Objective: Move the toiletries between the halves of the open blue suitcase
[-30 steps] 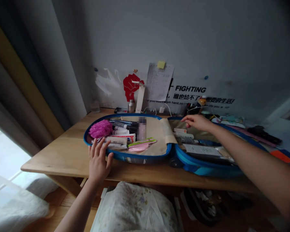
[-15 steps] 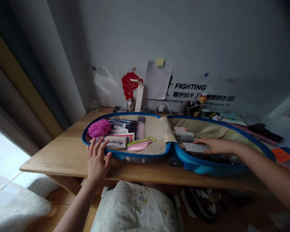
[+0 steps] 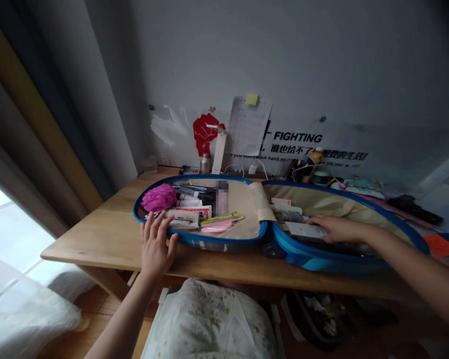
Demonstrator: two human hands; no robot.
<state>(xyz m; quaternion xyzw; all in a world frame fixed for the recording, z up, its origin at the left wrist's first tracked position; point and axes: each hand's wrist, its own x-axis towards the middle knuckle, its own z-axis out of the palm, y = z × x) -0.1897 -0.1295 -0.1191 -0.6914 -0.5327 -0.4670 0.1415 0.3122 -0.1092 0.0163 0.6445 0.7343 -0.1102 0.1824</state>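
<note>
Two hands on the case, both open, neither gripping. My left hand (image 3: pixel 156 245) lies with fingers spread over the near rim of the left shell of a blue hard-shell suitcase (image 3: pixel 209 241), which is open flat on the wooden worktop (image 3: pixel 97 239). My right hand (image 3: pixel 338 229) rests palm-down on a white leaflet (image 3: pixel 303 230) inside the right shell.

Status: case open, lid not closed. Left shell is packed along its left and far sides with a pink mesh bath pouf (image 3: pixel 158 197), white tubes (image 3: pixel 183 215), dark pen-like sticks (image 3: pixel 190 192) and a green-and-yellow packet (image 3: pixel 221 218); beige lining (image 3: pixel 243 204) shows to the right of them. Right shell holds small boxes and tubes (image 3: pixel 288 212) at its left end, and more items lie under my right hand.

Labels: tube print too small to read. Wall text (image 3: pixel 298 137) reads "FIGHTING", with a Chinese line and "if you don't work hard" below.
</note>
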